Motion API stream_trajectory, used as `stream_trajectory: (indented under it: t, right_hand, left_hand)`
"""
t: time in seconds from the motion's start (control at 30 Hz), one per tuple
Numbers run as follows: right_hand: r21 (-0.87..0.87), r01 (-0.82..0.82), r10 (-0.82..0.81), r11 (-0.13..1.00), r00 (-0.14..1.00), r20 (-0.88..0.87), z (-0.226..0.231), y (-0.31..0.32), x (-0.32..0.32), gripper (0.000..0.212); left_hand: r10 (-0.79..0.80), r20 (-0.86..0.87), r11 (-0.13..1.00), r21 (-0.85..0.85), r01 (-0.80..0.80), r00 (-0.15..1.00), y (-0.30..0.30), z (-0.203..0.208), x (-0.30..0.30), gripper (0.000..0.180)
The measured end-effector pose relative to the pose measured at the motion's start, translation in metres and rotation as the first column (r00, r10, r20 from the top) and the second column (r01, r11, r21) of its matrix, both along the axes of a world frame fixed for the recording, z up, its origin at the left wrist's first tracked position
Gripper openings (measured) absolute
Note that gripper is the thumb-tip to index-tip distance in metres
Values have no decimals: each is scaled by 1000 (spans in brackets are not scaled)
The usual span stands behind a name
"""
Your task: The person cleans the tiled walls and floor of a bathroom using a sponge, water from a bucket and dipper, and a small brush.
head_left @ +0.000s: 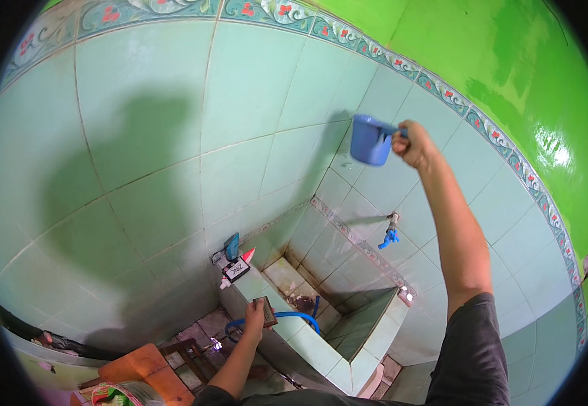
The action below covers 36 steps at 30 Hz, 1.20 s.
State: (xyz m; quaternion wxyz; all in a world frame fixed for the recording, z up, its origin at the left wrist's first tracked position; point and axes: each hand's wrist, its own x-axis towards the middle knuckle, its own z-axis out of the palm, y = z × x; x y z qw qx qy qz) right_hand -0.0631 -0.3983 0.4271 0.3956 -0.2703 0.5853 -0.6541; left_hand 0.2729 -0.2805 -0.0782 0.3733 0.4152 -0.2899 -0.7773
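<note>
My right hand is raised high on the right, its fingers wrapped round the handle of a blue water dipper. The dipper is roughly upright in front of the tiled wall. Low in the middle, my left hand grips a brown rectangular scrub brush, held by the near rim of a tiled water basin. A blue hose passes over that rim, close to the brush, and down into the basin. The basin's inside looks stained, with a dark patch at the bottom.
A blue tap juts from the wall above the basin. On the basin's left corner stand a dark box with a white label, a teal item and a tube. At lower left are an orange stool and a basket.
</note>
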Motion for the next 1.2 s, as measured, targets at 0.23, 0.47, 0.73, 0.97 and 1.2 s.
stream_trajectory:
  t: [0.23, 0.47, 0.73, 0.97, 1.2]
  right_hand:
    - [-124, 73, -77, 990, 996, -32, 40, 40, 8, 13]
    - [151, -150, 119, 977, 973, 198, -60, 101, 0, 24]
    - [517, -186, 27, 836, 954, 299, -183, 132, 42, 12]
    - [489, -280, 393, 826, 909, -143, -105, 72, 97, 18]
    - [95, -241, 256, 966, 945, -203, -3, 41, 142, 16]
  left_hand:
    - [38, 27, 999, 1, -38, 999, -3, 11, -1, 30]
    - [-7, 82, 1000, -8, 8, 997, -11, 21, -3, 33]
    - [-56, 71, 998, -27, 58, 996, -3, 14, -3, 35]
    - [3, 67, 1000, -15, -2, 998, 15, 6, 12, 32]
    - [49, 121, 999, -29, -46, 991, 50, 4, 33, 33]
